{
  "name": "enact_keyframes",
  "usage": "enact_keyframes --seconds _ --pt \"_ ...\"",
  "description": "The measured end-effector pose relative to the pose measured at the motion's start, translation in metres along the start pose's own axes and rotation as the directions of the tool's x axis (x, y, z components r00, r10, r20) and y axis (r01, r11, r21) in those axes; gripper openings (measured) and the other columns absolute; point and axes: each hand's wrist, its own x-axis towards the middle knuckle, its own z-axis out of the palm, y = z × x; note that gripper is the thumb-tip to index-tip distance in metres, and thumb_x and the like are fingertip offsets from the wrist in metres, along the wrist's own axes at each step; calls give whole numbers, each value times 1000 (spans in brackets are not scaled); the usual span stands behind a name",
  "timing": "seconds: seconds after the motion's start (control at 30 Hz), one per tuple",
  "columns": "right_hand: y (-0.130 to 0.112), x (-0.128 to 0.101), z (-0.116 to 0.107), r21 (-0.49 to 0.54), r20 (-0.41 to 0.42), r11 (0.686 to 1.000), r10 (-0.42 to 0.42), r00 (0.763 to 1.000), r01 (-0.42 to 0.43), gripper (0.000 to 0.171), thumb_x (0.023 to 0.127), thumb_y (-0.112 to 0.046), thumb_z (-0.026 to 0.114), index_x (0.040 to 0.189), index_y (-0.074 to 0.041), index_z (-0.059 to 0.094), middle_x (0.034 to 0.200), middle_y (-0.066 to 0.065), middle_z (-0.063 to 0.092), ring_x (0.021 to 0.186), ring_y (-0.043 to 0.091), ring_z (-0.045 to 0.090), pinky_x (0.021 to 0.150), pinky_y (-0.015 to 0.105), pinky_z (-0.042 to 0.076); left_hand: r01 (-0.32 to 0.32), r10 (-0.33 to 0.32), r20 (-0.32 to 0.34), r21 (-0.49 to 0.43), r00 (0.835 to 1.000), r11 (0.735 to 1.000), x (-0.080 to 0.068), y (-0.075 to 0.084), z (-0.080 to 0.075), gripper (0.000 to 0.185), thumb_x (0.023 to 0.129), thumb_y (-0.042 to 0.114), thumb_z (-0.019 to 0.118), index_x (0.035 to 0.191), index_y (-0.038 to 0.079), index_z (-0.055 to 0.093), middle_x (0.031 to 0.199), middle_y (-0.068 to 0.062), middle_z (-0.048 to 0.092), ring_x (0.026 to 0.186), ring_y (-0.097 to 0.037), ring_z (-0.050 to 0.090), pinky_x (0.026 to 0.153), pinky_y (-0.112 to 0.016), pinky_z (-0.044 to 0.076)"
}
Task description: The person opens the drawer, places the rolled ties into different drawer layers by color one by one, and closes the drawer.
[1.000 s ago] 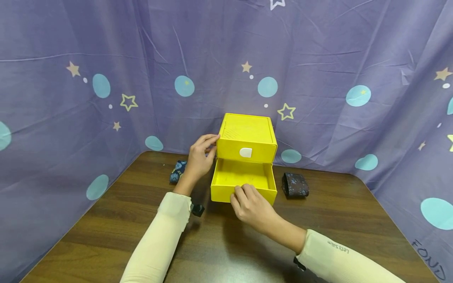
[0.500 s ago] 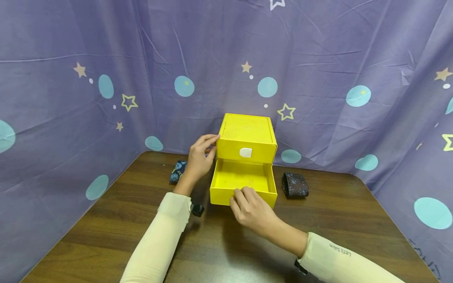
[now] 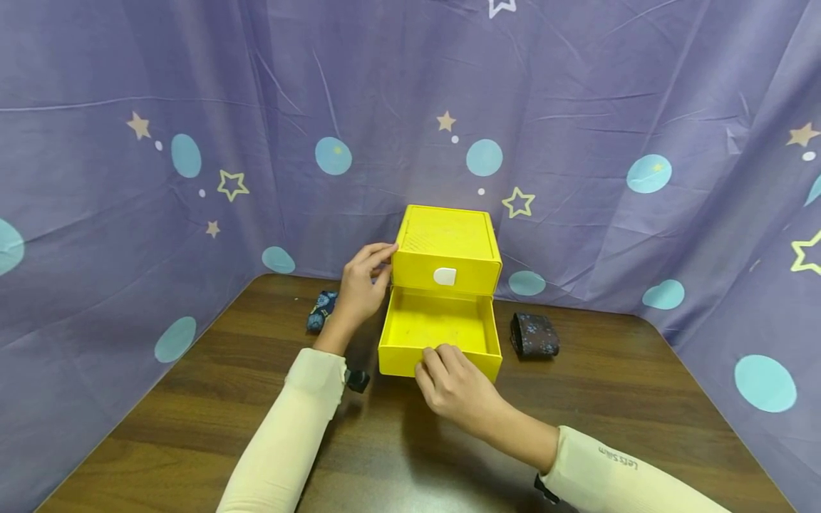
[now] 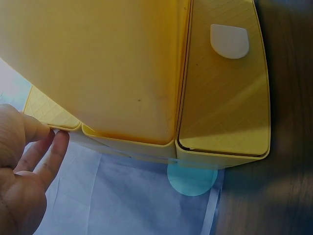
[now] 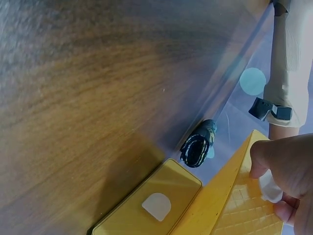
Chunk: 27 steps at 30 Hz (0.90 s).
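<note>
A: Since the lower drawer (image 3: pixel 439 331) of the yellow box (image 3: pixel 447 249) stands pulled out over the table (image 3: pixel 192 399), which grip has it?

B: The right hand (image 3: pixel 457 385) pinches its front handle. The left hand (image 3: pixel 359 285), fingers loosely bent, rests against the box's side. Two dark folded cloths flank it (image 3: pixel 323 310) (image 3: pixel 534 335).

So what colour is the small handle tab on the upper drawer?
White; the handle tab shows best in the head view.
</note>
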Motion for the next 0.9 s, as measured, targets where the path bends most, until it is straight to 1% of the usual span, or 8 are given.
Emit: enact_keyframes --seconds 0.43,0.63,0.9 --pt "-3 2 -11 17 31 1000 1 1000 -2 29 101 6 42 94 3 69 90 15 61 72 25 51 68 32 54 1 -1 -4 -9 1000 1000 1 1 0 38 98 -8 62 135 1 66 130 -13 63 108 -26 65 86 -40 62" --pt "-4 1 -13 17 46 1000 3 999 -4 31 101 6 41 95 2 71 90 15 61 73 25 52 69 31 55 -3 3 -10 -6 1000 1000 1 -1 0 38 98 -8 62 134 2 67 129 -13 63 108 -26 65 86 -40 62" --pt "-7 -1 -13 23 64 1000 -10 998 9 32 100 6 39 96 1 71 91 14 61 75 25 53 70 31 55 3 -3 -2 -7 1000 1000 1 -2 1 38 98 -7 62 135 2 66 130 -12 63 109 -26 65 87 -39 62"
